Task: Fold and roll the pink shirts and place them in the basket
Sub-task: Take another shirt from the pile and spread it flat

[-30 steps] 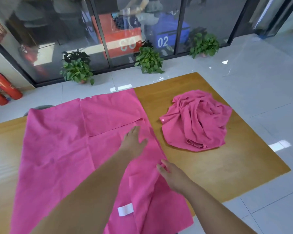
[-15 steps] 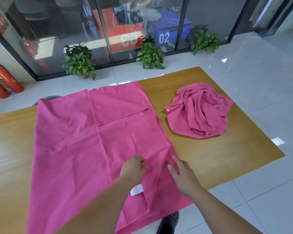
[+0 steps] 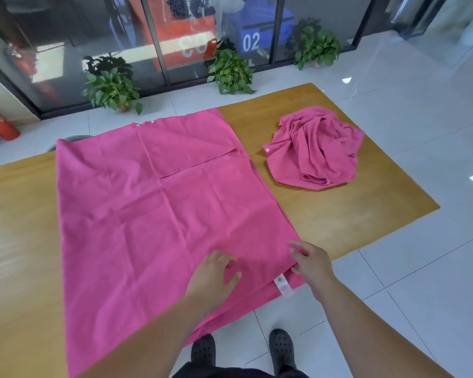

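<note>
looking down past two black clogs (image 3: 202, 350), i see my left hand (image 3: 213, 274) lying loose-fingered on the flat pink shirt (image 3: 148, 214), gripping nothing. my right hand (image 3: 311, 261) pinches that shirt's near right edge, just above its one white label (image 3: 283, 286). further along the wooden table (image 3: 352, 214) sits a second, crumpled pink shirt (image 3: 314, 151), apart from the first. three potted plants (image 3: 231, 72) stand beyond it.

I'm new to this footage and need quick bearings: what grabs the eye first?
A large pink shirt lies spread flat on the wooden table, left hand resting on its near right corner, right hand pinching the edge there. A crumpled pink shirt sits far right on the table.
</note>
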A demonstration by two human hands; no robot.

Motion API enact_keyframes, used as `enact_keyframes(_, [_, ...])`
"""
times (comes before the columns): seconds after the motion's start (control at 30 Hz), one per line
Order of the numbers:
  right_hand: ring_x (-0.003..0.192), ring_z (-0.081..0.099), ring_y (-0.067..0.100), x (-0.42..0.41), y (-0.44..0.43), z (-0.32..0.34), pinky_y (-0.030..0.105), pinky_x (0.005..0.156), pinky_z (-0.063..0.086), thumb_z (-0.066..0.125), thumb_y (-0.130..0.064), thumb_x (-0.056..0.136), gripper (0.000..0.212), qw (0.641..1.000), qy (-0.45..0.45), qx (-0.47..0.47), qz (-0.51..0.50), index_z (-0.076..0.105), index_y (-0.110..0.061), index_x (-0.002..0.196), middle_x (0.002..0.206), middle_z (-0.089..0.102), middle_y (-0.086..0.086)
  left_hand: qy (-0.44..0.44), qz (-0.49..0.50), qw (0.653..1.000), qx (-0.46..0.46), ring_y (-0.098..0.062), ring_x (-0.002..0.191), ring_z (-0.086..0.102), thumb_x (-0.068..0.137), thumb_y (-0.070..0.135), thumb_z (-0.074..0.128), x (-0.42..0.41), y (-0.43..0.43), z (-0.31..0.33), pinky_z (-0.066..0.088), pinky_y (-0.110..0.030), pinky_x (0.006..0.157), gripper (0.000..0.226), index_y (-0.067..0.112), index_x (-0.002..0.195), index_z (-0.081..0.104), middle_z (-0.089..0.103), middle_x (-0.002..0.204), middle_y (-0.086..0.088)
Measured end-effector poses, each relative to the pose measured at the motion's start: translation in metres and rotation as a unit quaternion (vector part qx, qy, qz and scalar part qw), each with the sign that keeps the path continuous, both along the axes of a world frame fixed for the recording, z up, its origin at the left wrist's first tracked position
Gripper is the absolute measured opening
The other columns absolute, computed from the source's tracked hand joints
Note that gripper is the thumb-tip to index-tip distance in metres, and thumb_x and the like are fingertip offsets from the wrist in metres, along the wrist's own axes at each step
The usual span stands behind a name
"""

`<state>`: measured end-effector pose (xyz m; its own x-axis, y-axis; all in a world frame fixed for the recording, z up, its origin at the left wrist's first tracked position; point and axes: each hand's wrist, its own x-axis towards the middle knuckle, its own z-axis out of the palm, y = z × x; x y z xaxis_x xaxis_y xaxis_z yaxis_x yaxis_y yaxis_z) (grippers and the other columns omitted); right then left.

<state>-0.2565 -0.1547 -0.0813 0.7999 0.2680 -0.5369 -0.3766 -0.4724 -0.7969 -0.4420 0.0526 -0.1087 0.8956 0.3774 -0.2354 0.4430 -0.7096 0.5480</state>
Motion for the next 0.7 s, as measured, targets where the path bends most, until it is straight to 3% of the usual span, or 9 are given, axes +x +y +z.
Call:
enact_keyframes(0.07, [0.098, 0.072, 0.014, 0.007, 0.002, 0.001, 0.026, 0.075, 0.064, 0.066, -0.005, 0.102, 0.028, 1.0, -0.007, 0.023, 0.001, 0.082, -0.028, 0.105, 0.128, 0.071, 0.002, 0.024, -0.031, 0.997, 0.065, -0.01, 0.126, 0.044, 0.093, 0.067, 0.054, -0.018, -0.014, -0.003, 0.042, -0.033, 0.113, 0.057, 0.038, 0.142, 0.053, 0.046, 0.135, 0.017])
enact_keyframes(0.17, [0.086, 0.072, 0.006, 0.018, 0.0, 0.019, 0.026, 0.075, 0.063, 0.066, 0.0, 0.099, 0.03, 0.994, -0.011, 0.109, -0.014, 0.085, -0.024, 0.102, 0.111, 0.078, -0.004, 0.036, -0.018, 0.994, 0.101, -0.012, 0.132, 0.038, 0.089, 0.068, 0.056, -0.033, -0.041, -0.003, 0.037, -0.034, 0.116, 0.067, 0.038, 0.148, 0.045, 0.041, 0.143, 0.017])
enact_keyframes(0.23, [0.085, 0.073, 0.006, 0.026, -0.012, 0.02, 0.03, 0.077, 0.064, 0.066, 0.001, 0.099, 0.031, 0.992, -0.018, 0.125, 0.001, 0.086, -0.023, 0.1, 0.104, 0.08, -0.01, 0.016, 0.034, 0.993, 0.11, -0.014, 0.126, 0.047, 0.086, 0.05, 0.069, -0.039, -0.054, -0.006, 0.044, -0.033, 0.108, 0.056, 0.035, 0.138, 0.054, 0.047, 0.136, 0.016])
enact_keyframes(0.3, [0.083, 0.074, 0.015, 0.031, -0.027, 0.008, 0.037, 0.081, 0.065, 0.063, 0.001, 0.1, 0.036, 0.997, -0.028, 0.066, 0.039, 0.086, -0.027, 0.096, 0.099, 0.08, -0.009, -0.003, 0.101, 0.989, 0.108, -0.019, 0.107, 0.059, 0.073, 0.026, 0.082, -0.044, -0.059, -0.008, 0.051, -0.034, 0.089, 0.047, 0.03, 0.115, 0.061, 0.055, 0.119, 0.014])
enact_keyframes(0.37, [0.079, 0.078, 0.024, 0.034, -0.041, -0.007, 0.048, 0.082, 0.066, 0.059, -0.001, 0.102, 0.041, 0.994, -0.025, -0.005, 0.102, 0.085, -0.03, 0.092, 0.098, 0.08, -0.003, -0.007, 0.141, 0.981, 0.134, -0.022, 0.091, 0.061, 0.068, 0.016, 0.085, -0.052, -0.062, -0.01, 0.05, -0.036, 0.075, 0.041, 0.027, 0.099, 0.06, 0.056, 0.102, 0.013])
enact_keyframes(0.43, [0.075, 0.079, 0.024, 0.037, -0.046, -0.01, 0.052, 0.082, 0.065, 0.056, -0.003, 0.103, 0.038, 0.988, -0.015, -0.028, 0.152, 0.083, -0.028, 0.093, 0.098, 0.081, 0.001, -0.017, 0.167, 0.971, 0.169, -0.024, 0.085, 0.061, 0.068, 0.014, 0.084, -0.06, -0.065, -0.008, 0.047, -0.038, 0.071, 0.036, 0.025, 0.092, 0.06, 0.055, 0.096, 0.011])
enact_keyframes(0.6, [0.076, 0.078, 0.023, 0.04, -0.061, 0.011, 0.034, 0.066, 0.056, 0.054, 0.001, 0.101, 0.035, 0.987, -0.096, 0.074, 0.104, 0.08, -0.022, 0.102, 0.088, 0.08, 0.003, -0.048, 0.234, 0.939, 0.245, -0.027, 0.096, 0.055, 0.066, 0.005, 0.081, -0.07, -0.082, 0.001, 0.043, -0.042, 0.081, 0.038, 0.018, 0.099, 0.067, 0.06, 0.111, 0.001])
enact_keyframes(0.7, [0.077, 0.077, 0.017, 0.037, -0.077, -0.002, 0.031, 0.061, 0.05, 0.05, -0.003, 0.103, 0.039, 0.978, -0.115, -0.002, 0.175, 0.075, -0.033, 0.101, 0.095, 0.079, -0.005, 0.002, 0.223, 0.939, 0.261, -0.029, 0.097, 0.055, 0.064, 0.006, 0.083, -0.077, -0.095, -0.008, 0.046, -0.044, 0.08, 0.039, 0.019, 0.097, 0.068, 0.059, 0.111, 0.0])
